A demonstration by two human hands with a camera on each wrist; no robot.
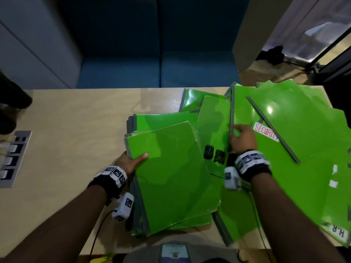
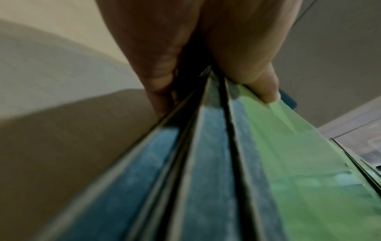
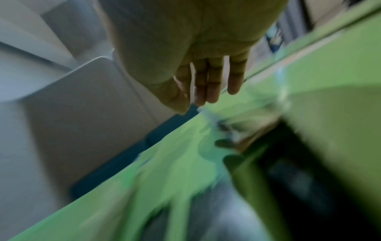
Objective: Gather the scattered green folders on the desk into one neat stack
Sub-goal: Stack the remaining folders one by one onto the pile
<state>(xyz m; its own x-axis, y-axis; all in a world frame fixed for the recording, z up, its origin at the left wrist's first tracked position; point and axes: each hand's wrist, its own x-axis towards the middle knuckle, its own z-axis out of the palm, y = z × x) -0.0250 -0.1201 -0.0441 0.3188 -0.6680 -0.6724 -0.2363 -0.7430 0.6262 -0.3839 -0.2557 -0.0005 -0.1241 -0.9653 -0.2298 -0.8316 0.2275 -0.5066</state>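
My left hand [image 1: 131, 161] gripped the folder bundle's [image 1: 171, 175] spine edge; my right hand [image 1: 242, 138] lay loose-fingered on scattered folders [image 1: 296, 133]. Bare bench [image 1: 76, 130] stretched leftward.

green folders [image 1: 171, 179] — grey spines, tan desk [image 1: 76, 120]

On the wooden desk [image 1: 66, 130], the left hand [image 1: 131, 161] grips the near-left edge of a bundle of green folders [image 1: 171, 177], thumb on top, fingers hidden beneath. The bundle lies askew on a lower stack [image 1: 161, 118]. Right of the bundle, the right hand [image 1: 243, 138] rests on a loose folder [image 1: 214, 120] beside the folder labelled "SECURITY" [image 1: 284, 130]. Left of the bundle, a socket panel [image 1: 13, 158] is set into the desk.
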